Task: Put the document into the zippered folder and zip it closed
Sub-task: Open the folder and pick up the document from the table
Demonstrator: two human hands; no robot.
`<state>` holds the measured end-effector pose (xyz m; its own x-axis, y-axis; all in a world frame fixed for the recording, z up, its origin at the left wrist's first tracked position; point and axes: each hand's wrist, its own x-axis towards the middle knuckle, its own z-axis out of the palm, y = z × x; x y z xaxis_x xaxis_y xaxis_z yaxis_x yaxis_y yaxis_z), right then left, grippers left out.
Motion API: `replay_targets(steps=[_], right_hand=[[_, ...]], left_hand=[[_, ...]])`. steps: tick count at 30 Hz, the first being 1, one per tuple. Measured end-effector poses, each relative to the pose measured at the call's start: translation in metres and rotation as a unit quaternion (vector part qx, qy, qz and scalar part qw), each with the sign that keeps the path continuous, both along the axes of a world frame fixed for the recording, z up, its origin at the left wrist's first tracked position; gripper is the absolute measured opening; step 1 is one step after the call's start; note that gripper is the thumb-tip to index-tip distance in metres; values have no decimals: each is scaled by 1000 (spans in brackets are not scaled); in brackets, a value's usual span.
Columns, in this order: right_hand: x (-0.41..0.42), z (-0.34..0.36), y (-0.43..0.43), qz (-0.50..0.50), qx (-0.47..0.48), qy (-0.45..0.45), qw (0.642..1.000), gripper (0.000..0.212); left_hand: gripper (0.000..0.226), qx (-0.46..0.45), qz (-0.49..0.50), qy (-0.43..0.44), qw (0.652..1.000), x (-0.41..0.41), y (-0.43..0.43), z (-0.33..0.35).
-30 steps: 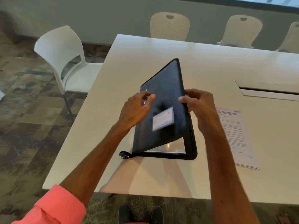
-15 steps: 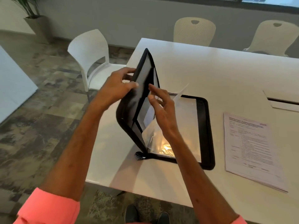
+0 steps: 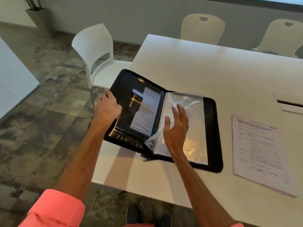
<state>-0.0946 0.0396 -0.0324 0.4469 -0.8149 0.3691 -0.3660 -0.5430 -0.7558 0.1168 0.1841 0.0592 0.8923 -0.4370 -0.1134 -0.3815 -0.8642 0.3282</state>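
Zippered folder [image 3: 212,128] open; your left grip [image 3: 106,107] clasps its cover, right grip [image 3: 177,126] flat on the plastic sleeve [image 3: 193,112]; document [image 3: 260,153] not yet in.

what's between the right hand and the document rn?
Head view: the clear sleeve under the right hand, then the black rim of the folder, then bare table before the document.

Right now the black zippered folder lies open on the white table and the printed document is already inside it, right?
Not quite. In the head view the zippered folder does lie open on the white table, but the printed document lies on the table to its right, not inside.
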Motion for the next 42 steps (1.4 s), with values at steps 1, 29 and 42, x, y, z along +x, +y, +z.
replay_targets(steps=[1,29,42], right_hand=[[-4,-3,-4,9,7,34,999,45],[-111,-5,-122,83,-62,251,962,49],[-230,7,-174,-103,-53,220,968,39]], left_hand=[[81,-6,-1,-12,1000,-3,-3,-7],[94,-12,-140,-99,985,-62,-80,-64],[87,-95,-298,-63,948,-238,-210,-71]])
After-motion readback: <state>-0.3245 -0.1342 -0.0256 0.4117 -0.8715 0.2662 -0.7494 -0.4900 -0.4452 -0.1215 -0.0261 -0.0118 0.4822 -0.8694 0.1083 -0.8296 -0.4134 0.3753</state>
